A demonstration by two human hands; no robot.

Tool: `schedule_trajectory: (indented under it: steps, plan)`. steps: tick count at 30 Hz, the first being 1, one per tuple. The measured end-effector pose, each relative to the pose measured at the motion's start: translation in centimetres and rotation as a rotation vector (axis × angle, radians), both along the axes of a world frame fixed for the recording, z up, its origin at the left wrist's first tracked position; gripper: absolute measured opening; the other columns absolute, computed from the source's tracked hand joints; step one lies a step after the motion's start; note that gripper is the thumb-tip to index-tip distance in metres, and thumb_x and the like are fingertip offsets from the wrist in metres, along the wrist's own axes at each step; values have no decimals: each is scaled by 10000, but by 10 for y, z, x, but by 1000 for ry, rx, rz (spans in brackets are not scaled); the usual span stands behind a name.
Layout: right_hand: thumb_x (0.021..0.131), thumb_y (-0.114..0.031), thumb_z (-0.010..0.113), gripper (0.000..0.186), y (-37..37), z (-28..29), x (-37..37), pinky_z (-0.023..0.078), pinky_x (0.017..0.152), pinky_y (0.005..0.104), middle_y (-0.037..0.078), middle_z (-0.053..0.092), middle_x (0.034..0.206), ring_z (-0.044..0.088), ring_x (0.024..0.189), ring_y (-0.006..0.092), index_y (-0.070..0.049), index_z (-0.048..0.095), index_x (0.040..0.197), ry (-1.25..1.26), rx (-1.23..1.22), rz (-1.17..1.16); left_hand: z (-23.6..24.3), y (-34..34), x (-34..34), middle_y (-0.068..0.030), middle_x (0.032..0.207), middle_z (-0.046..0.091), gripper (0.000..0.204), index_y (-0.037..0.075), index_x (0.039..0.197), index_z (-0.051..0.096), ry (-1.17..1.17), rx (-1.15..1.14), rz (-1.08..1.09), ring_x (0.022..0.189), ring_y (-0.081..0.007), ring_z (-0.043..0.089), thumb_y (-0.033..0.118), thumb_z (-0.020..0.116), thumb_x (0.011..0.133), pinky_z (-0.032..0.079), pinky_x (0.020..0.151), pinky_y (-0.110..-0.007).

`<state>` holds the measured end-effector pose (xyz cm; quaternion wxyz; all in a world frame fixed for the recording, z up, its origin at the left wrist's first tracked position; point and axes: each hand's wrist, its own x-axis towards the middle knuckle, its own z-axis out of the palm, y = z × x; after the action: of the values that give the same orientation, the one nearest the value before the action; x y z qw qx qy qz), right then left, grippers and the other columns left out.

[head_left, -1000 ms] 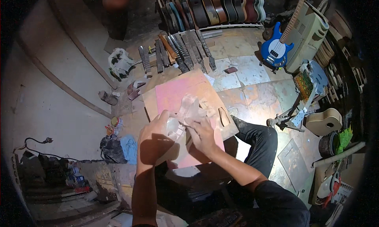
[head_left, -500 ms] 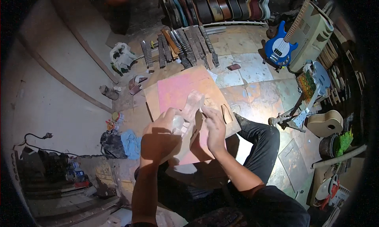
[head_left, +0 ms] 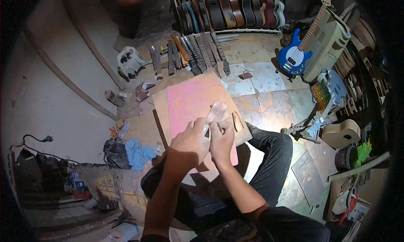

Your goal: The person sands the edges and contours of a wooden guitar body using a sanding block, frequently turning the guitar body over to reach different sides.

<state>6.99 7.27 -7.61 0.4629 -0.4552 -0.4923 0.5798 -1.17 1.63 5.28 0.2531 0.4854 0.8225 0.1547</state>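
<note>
A bare, pale wooden guitar neck (head_left: pixel 216 110) points away from me over the board, its wide headstock end showing beyond my fingers. My left hand (head_left: pixel 189 142) is closed round it from the left, fingers wrapped over the wood. Pressed against its other side, my right hand (head_left: pixel 222 142) is closed too, thumb uppermost and knuckles bent. The two hands nearly touch. A small whitish bit shows between them, too hidden to name. Underneath lies a tan board with a pink sheet (head_left: pixel 185 103) on it; an oblong slot (head_left: pixel 237 121) is cut near the board's right edge.
Several dark guitar necks (head_left: pixel 195 52) lie on the floor ahead, before a rack of guitars (head_left: pixel 227 10). A blue bass (head_left: pixel 294 59) leans at the far right, with an acoustic guitar body (head_left: pixel 343 131) nearer. A blue cloth (head_left: pixel 139 153) and plastic bag (head_left: pixel 130 61) are left.
My right hand has turned and closed in beside my left. Both hands and the guitar neck have shifted; its headstock end now sits slightly further right. The view has moved a little.
</note>
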Motion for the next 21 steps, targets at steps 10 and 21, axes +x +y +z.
schedule_trajectory:
  steps: [10,21]
  plan:
    - [996,-142,690,203,-8,-2,2,515,809,353,128,666,942,631,876,190,42,609,1015,2,78,-55,-7,2,9,-272,1203,653,400,104,1311,523,80,-12,-3,1063,-498,645,238,584,939,507,917,-565]
    - [1011,-140,663,164,11,2,-1,480,725,308,69,629,895,581,820,126,8,595,987,28,70,-15,-2,5,7,-273,1147,666,347,68,1250,515,88,-25,-2,1040,-510,644,258,573,966,496,895,-576]
